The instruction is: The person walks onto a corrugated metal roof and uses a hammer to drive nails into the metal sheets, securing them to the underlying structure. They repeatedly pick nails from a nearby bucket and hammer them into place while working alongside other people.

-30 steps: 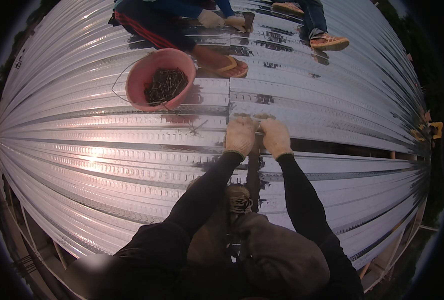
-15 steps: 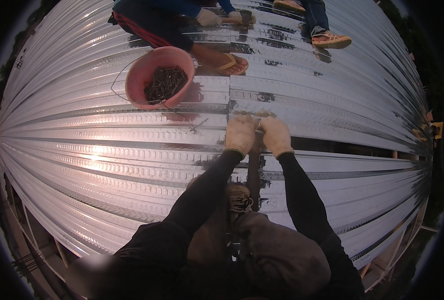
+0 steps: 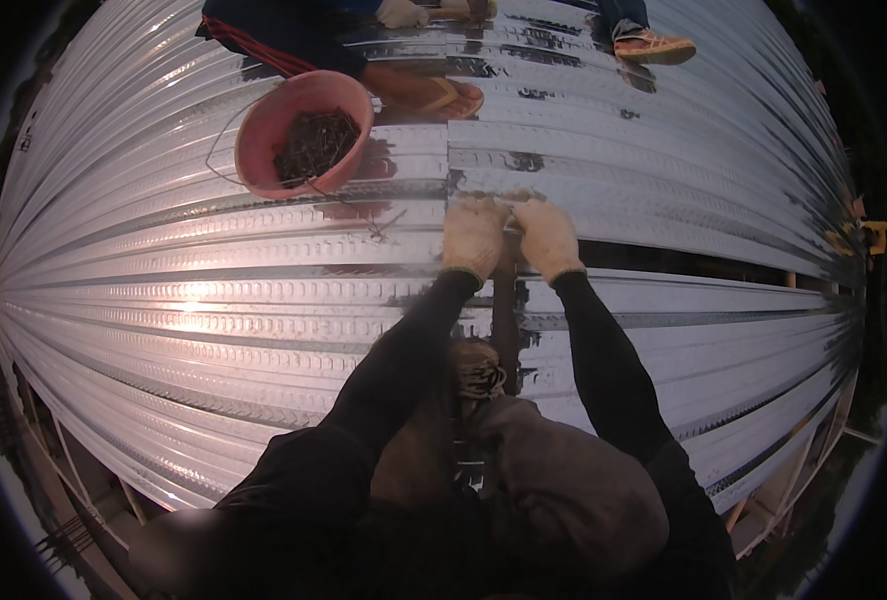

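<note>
Left hand (image 3: 473, 238) and right hand (image 3: 550, 238), gloved, curled down at metal panel (image 3: 649, 228) just under them; grip hidden, cannot tell. Dark gap (image 3: 684, 262) right of right hand. 1 pink bucket (image 3: 257, 145) beyond left hand, leftward.

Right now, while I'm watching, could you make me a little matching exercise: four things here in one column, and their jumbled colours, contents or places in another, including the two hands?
Things
1. Left hand
2. Bucket
3. Right hand
4. Ribbed metal sheets

Descriptions
A. Pale glove, beside the long dark gap
B. Silvery, spread out beneath the people
C. Pale glove, farther from that gap
D. Pink, holding thin dark pieces

Right pairs: 1-C, 2-D, 3-A, 4-B
</note>
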Demonstrator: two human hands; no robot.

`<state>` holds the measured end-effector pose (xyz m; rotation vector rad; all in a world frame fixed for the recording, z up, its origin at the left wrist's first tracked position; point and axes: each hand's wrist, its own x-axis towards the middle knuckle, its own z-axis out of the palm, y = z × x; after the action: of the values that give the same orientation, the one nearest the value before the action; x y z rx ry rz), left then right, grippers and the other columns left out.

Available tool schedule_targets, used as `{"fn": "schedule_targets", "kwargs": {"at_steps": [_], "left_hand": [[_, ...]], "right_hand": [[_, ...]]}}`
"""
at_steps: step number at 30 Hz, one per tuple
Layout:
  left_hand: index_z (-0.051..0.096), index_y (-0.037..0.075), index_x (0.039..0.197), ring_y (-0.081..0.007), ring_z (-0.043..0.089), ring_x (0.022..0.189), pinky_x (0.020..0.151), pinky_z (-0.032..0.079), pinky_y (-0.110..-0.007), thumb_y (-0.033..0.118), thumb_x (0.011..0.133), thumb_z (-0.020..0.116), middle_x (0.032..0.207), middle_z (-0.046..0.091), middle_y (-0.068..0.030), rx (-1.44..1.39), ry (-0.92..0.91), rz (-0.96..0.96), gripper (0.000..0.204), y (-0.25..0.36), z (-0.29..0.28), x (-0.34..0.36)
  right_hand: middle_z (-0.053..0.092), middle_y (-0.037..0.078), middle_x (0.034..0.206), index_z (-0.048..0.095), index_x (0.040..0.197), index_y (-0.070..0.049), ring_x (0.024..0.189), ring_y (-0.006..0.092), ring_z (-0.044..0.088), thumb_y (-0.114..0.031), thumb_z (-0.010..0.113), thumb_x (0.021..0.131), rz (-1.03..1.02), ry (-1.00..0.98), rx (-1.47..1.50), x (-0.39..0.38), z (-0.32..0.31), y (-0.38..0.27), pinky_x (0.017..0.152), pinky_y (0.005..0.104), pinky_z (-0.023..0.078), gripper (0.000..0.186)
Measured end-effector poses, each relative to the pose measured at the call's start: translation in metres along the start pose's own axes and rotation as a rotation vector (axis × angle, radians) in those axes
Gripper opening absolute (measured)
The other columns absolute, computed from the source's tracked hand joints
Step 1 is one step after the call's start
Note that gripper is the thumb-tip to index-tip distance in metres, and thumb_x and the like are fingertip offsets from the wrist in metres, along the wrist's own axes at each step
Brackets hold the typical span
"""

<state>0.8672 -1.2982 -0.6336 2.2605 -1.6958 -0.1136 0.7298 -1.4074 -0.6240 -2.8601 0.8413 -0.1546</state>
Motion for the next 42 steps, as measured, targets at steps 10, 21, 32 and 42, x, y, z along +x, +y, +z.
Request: {"fn": "schedule_targets", "kwargs": {"at_steps": [10, 21, 32, 42], "left_hand": [[0.076, 0.020, 0.106, -0.0263, 0.071, 0.109, 0.093, 0.054, -0.044, 0.017, 0.097, 0.065, 0.107, 0.074, -0.0049, 0.066, 0.111, 0.017, 0.015, 0.001, 0.007, -0.004], [0.075, 0.020, 0.103, -0.0260, 0.071, 0.106, 0.092, 0.054, -0.044, 0.017, 0.099, 0.062, 0.104, 0.073, -0.0048, 0.072, 0.152, 0.013, 0.014, -0.001, 0.018, -0.004], [0.074, 0.019, 0.108, -0.0287, 0.070, 0.110, 0.091, 0.055, -0.046, 0.018, 0.097, 0.065, 0.110, 0.072, -0.0065, 0.039, 0.114, 0.021, 0.014, -0.003, 0.021, -0.005], [0.074, 0.018, 0.107, -0.0276, 0.071, 0.109, 0.092, 0.055, -0.046, 0.017, 0.098, 0.063, 0.106, 0.073, -0.0066, 0.032, 0.140, 0.020, 0.014, -0.004, 0.020, -0.003]], "right_hand": [[0.073, 0.012, 0.098, 0.075, 0.095, -0.014, 0.100, 0.0362, 0.073, -0.006, 0.065, 0.093, -0.016, 0.027, -0.010, 0.000, 0.001, 0.001, 0.089, 0.0503, 0.058, 0.013], [0.074, 0.012, 0.100, 0.074, 0.097, -0.013, 0.104, 0.0363, 0.073, -0.005, 0.065, 0.092, 0.007, -0.019, -0.007, 0.000, 0.000, 0.001, 0.091, 0.0507, 0.057, 0.012], [0.071, 0.015, 0.100, 0.069, 0.099, -0.011, 0.103, 0.0412, 0.070, -0.001, 0.064, 0.090, 0.033, -0.054, 0.022, 0.001, -0.004, -0.001, 0.090, 0.0539, 0.055, 0.013], [0.070, 0.014, 0.099, 0.068, 0.097, -0.010, 0.103, 0.0409, 0.070, -0.002, 0.065, 0.090, 0.030, -0.062, 0.034, 0.001, -0.004, -0.003, 0.089, 0.0536, 0.055, 0.012]]}}
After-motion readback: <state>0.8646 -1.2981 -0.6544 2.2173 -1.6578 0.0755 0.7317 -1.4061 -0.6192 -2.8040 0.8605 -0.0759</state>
